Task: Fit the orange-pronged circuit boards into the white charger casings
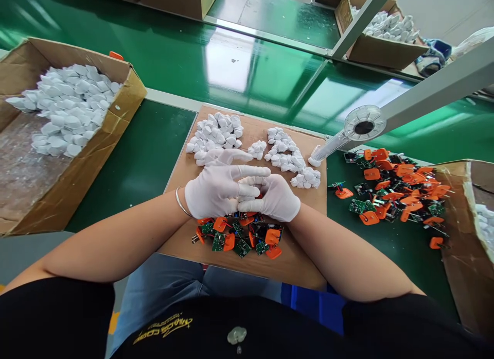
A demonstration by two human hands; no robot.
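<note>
My left hand (216, 186), in a white glove, reaches across the brown board (301, 261) with its fingers overlapping my right hand (278, 199), also gloved. The fingers of both hands are bent together; a bit of orange shows between them, but what they hold is mostly hidden. Just below the hands lies a pile of green circuit boards with orange parts (242, 245). Beyond them sit heaps of white pieces, a large one (218, 132) at the left, a small one (257, 149) in the middle and others (285, 150) at the right.
An open carton of white pieces (127, 96) stands at the left. More orange and green parts (405, 186) lie at the right beside another carton (459, 256). A clear reel (365, 123) is near a grey metal post (436, 99). Further boxes stand at the back.
</note>
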